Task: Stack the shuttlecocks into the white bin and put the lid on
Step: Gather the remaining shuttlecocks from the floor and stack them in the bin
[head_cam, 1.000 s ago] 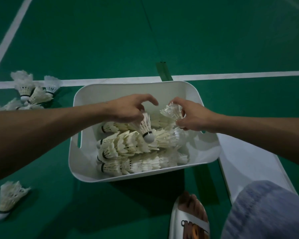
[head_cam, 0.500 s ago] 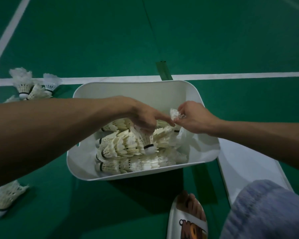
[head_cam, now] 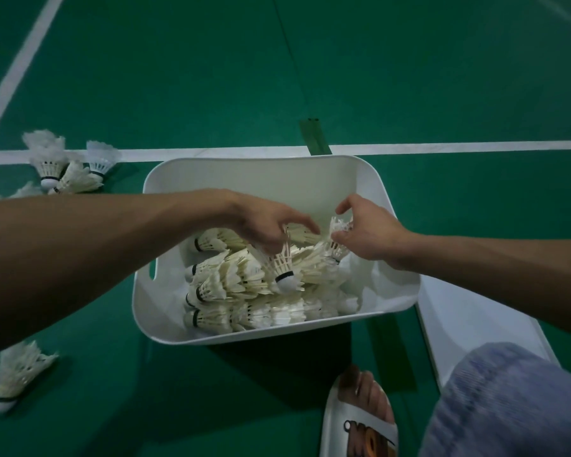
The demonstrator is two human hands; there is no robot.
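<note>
Pinching: L grip [head_cam: 264, 222] shuttlecock [head_cam: 282, 265], R grip [head_cam: 366, 232] feather stack [head_cam: 340, 225]; white bin [head_cam: 261, 179], green court floor [head_cam: 178, 77].

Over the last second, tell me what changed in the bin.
The left hand carried its shuttlecock, cork down, lower toward the stacked rows and nearer the right hand, which keeps pinching a row's feather end. Nothing was let go. The white bin, the lid and the loose shuttlecocks on the floor stayed put.

A dim green court floor [head_cam: 409, 77] carries a white line [head_cam: 459, 146], crossed by a darker green tape strip [head_cam: 314, 136].
</note>
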